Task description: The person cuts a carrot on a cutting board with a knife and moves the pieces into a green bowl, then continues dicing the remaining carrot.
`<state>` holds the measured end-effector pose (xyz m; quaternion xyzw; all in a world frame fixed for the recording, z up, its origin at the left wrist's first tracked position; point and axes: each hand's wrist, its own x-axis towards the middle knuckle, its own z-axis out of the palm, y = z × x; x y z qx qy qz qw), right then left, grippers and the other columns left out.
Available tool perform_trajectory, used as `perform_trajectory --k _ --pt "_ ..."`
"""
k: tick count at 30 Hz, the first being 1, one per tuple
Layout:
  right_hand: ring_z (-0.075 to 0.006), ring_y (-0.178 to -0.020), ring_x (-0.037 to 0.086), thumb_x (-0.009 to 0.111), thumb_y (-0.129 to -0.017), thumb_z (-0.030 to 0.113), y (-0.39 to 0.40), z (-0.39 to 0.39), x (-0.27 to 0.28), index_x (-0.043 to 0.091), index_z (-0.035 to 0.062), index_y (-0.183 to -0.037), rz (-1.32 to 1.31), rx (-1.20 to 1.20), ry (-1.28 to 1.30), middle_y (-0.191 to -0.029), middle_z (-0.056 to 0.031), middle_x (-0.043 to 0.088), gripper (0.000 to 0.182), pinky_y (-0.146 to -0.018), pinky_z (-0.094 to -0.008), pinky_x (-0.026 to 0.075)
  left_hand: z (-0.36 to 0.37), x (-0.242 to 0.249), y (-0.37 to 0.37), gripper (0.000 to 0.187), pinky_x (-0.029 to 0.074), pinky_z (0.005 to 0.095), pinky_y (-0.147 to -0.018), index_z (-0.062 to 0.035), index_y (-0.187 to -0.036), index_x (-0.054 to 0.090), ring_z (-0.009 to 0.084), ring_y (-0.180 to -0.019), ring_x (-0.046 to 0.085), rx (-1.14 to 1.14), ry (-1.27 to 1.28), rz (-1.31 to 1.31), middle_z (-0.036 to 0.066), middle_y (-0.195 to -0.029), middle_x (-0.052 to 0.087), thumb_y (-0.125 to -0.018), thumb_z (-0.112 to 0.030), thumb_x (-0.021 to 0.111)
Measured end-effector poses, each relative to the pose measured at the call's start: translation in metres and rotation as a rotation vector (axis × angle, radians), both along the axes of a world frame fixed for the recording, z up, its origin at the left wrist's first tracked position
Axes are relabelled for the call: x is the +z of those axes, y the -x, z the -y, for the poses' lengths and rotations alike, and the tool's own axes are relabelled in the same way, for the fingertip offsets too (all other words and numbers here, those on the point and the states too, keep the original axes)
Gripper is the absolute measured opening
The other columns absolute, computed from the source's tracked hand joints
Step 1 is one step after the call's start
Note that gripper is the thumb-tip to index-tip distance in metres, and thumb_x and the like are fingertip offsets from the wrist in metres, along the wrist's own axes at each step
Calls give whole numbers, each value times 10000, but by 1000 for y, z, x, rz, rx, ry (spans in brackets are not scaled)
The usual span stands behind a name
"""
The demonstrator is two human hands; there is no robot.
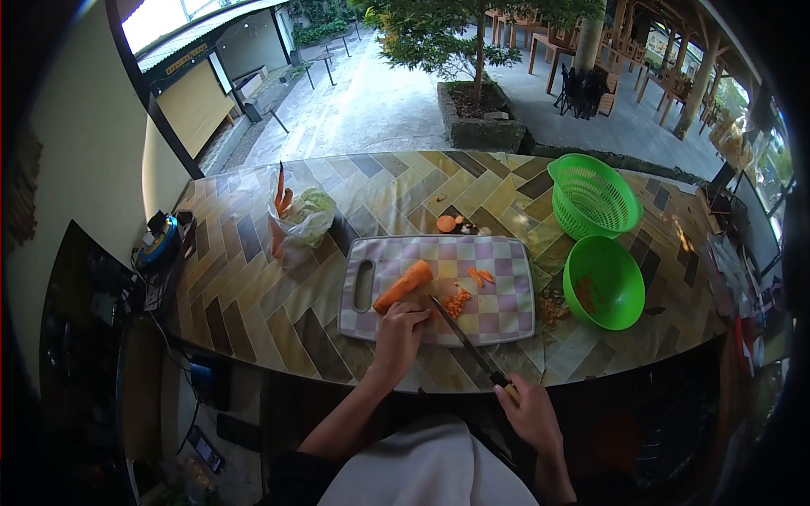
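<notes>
A cutting board (498,325) with a lilac, white and yellow check lies in front of me. My left hand (400,334) is over its near edge, fingers curled and closed; what is under them is hidden. Just beyond these fingers lies a thick peeled carrot (405,285), its near end by my knuckles. My right hand (531,415) grips the handle of a kitchen knife (466,341), whose blade slants over the board with the tip beside the diced carrot (456,302). A few carrot sticks (481,277) lie farther right.
Right of the board stand a green bowl (620,291) with orange bits inside and a green colander (595,196). Carrot ends (447,223) and scraps lie behind the board. A plastic bag (304,221) with vegetables sits at the left on the herringbone-patterned table (253,295).
</notes>
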<state>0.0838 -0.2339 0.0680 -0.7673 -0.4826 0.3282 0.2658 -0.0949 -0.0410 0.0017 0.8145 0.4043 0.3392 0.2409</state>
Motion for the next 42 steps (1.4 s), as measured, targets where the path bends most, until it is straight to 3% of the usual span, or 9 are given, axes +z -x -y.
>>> perform_trajectory --k 12,20,27,32,35,42 --pt "-450 -741 633 615 -952 273 3 2 -8 597 -9 -976 -2 0 -59 -743 -246 633 284 -620 -470 475 -1 14 13 331 522 363 -855 -30 -1030 758 294 -950 665 -55 96 29 138 -992 716 -702 17 751" --pt "-445 -724 634 605 -958 276 3 2 0 595 -8 -992 12 0 -33 -723 -244 627 286 -609 -477 468 0 6 13 342 523 360 -857 -29 -1044 753 295 -969 666 -26 53 -10 142 -1012 714 -713 44 715" --pt "-444 -684 627 549 -991 297 -4 9 -7 548 4 -1015 140 134 -43 -679 -224 628 293 -599 -514 466 2 9 8 330 515 368 -855 -19 -1033 753 312 -968 657 -7 67 -7 149 -994 714 -719 62 691" --pt "-429 -623 621 496 -1018 292 -5 10 -4 484 25 -987 235 233 9 -633 -197 624 269 -582 -535 461 2 9 2 219 500 410 -851 20 -948 747 342 -931 643 29 74 -5 165 -929 705 -741 50 682" --pt "-429 -660 626 532 -999 263 -2 10 2 487 17 -996 276 228 65 -633 -201 610 250 -585 -519 455 -1 8 1 201 502 416 -843 21 -925 746 348 -908 648 32 75 3 169 -899 703 -742 55 670" --pt "-389 -573 653 495 -1017 265 16 7 4 440 36 -1009 453 329 113 -599 -164 627 236 -513 -486 524 -3 3 0 228 531 386 -817 23 -908 741 328 -878 681 61 38 10 172 -900 709 -695 83 685"
